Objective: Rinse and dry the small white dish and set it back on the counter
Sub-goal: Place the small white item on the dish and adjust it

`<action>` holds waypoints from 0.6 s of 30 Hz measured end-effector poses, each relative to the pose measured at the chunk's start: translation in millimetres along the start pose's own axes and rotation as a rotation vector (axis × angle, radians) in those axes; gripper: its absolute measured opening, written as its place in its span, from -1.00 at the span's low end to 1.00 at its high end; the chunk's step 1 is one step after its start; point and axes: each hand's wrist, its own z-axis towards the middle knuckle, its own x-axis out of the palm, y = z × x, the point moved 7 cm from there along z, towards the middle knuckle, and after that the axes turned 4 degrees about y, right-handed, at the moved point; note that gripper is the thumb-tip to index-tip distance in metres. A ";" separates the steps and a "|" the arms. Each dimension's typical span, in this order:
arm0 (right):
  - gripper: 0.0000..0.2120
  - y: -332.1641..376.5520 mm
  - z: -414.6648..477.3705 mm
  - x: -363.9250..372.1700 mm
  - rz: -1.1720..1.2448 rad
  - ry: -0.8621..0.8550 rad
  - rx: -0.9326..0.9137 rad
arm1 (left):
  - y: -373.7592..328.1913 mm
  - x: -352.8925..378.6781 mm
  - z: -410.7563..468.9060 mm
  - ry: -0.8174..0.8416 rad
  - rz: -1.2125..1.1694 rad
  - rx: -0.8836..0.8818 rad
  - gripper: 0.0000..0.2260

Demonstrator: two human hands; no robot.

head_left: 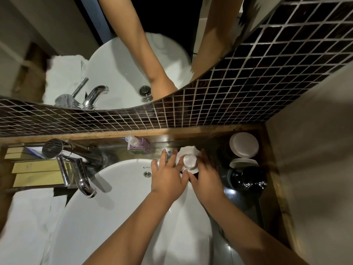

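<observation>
Pretty cramped back there tbh. Soap bottle [138, 145] sits just left of the white dish [188, 150], dark jars w/ white lids [244, 144] crowd the right corner. Faucet [81, 177] blocks the left. Only open room is over the sink basin [118, 188].

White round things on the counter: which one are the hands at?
The scalloped small white dish with a pale puck on it, between the left hand and right hand. The two round white lids sit untouched in the right corner.

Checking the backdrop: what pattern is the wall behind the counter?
Dark square mosaic tiles with pale grout; head view.
</observation>
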 end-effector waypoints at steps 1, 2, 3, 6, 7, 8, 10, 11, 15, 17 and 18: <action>-0.32 0.0 0.3 -0.2 0.006 -0.002 -0.006 | 0.5 -0.5 0.2 -0.004 0.006 0.001 -0.51; -0.32 -0.1 0.4 -0.9 0.008 -0.005 -0.011 | 1.4 -1.8 -0.2 -0.005 0.010 -0.001 -0.51; -0.32 0.0 0.5 -1.8 0.002 -0.008 -0.013 | 2.5 -3.3 -0.9 -0.012 0.011 -0.003 -0.51; -0.29 0.6 -2.0 -5.7 -0.017 -0.005 -0.017 | 3.2 -8.2 -4.1 -0.004 0.022 -0.007 -0.50; -0.29 1.8 -5.3 -8.6 -0.001 -0.013 -0.026 | 3.3 -11.3 -6.7 -0.007 0.012 -0.009 -0.50; -0.30 3.3 -10.3 -13.9 0.027 -0.036 -0.037 | 3.6 -15.2 -9.6 -0.010 -0.002 -0.011 -0.51; -0.38 5.1 -26.2 -30.0 0.086 -0.132 -0.058 | 4.6 -26.4 -20.7 -0.031 -0.044 -0.001 -0.53; -0.44 4.9 -36.8 -38.4 0.098 -0.188 -0.064 | 4.3 -33.3 -29.2 -0.051 -0.051 0.009 -0.53; -0.60 -0.2 -70.2 -54.8 0.074 -0.217 -0.004 | -0.3 -42.5 -83.1 -0.007 -0.075 0.017 -0.52; -0.52 -1.7 -72.1 -56.5 0.039 -0.159 0.012 | 2.0 -39.5 -112.6 -0.016 -0.192 0.066 -0.56; -0.47 0.5 -69.0 -58.5 0.022 -0.134 0.001 | 2.2 -36.4 -131.5 0.006 -0.230 0.104 -0.59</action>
